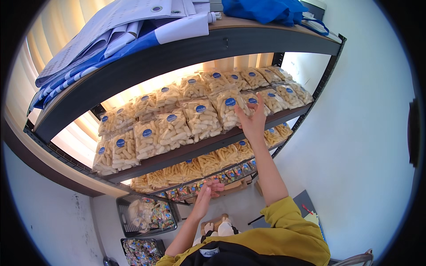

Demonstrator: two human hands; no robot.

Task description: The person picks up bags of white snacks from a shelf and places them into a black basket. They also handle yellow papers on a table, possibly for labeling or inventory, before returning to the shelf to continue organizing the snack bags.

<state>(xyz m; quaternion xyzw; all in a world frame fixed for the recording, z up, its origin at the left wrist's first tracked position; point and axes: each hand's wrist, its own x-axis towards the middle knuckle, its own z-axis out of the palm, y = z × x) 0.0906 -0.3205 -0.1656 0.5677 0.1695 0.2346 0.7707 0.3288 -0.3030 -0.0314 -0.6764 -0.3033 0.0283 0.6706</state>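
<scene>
My right hand reaches up to the front row of a shelf, thumb and fingers spread. The thumb touches the right edge of a clear plastic bag of pale puffed snack sticks. Its fingers lie in front of the neighbouring snack bag, partly hiding it. Each bag bears a round blue label. Lower down, my left hand hangs in the air before the rack, fingers extended and nothing in it. Two rows of similar bags fill the upper shelf, standing side by side.
Bags of yellow stick snacks and bags of colourful pieces line the lower shelves. Folded white-and-blue sheeting and a blue cloth bag lie on top. Two dark plastic crates with bagged goods stand at lower left.
</scene>
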